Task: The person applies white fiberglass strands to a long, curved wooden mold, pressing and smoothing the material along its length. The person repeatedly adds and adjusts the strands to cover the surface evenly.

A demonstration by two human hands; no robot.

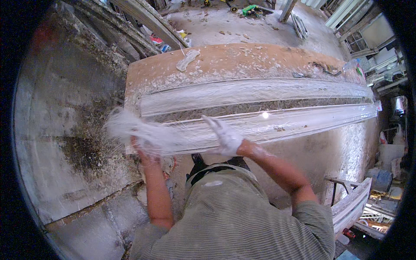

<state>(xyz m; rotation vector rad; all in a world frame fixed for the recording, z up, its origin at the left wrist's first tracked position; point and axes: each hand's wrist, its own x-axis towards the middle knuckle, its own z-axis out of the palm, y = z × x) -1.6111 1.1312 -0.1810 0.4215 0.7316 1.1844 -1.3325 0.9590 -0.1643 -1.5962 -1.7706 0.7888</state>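
- Two hands at the near edge of the tabletop (149,71), both smeared white.
- Left hand (148,151): at the near left corner, closed on a loose bunch of fibres (130,125). Motion blur and strands hide the finger detail.
- Fibres: white, fine, fanned out past the left edge; other ends trail right over the near strip (312,117).
- Right hand (227,138): over the near strip, left of its middle. Fingers spread, index pointing to the far side, pinching nothing. Cannot tell whether the palm touches the strip.
- Near strip: long, white, wet-looking, along the near edge; a bright glint and a few brown specks on it.
- Far strip (260,89): same kind, roughly alongside, strands over its surface. Dark, littered gap between the two.
- Far side of tabletop: brown, scattered with white crumbs (253,65). Pale scrap (187,60) toward the far left corner; dark tangled piece (327,69) toward the far right corner.
- Beyond the far edge: floor (195,26) with debris, a green object (253,11) on it.
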